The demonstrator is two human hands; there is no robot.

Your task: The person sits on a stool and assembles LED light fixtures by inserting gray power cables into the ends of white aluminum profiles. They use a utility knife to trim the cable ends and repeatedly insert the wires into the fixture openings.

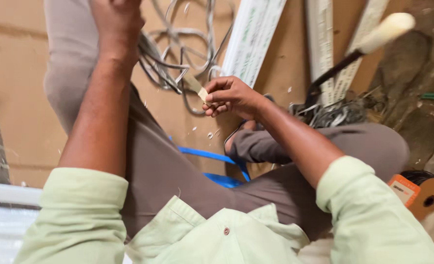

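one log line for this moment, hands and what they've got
left hand: raised at top edge, grip unclear | right hand: pinching tan strip | nearby: grey cable bundle, white trunking

Beyond the grip, white plastic channel strips (254, 34) are laid across a brown board (16, 98). To the right of the grip, a dark-shafted tool with a cream handle (386, 30) is seen tilted. A blue strap (212, 157) is seen just below the grip; an orange tape roll (421, 191) is placed well to the lower right.
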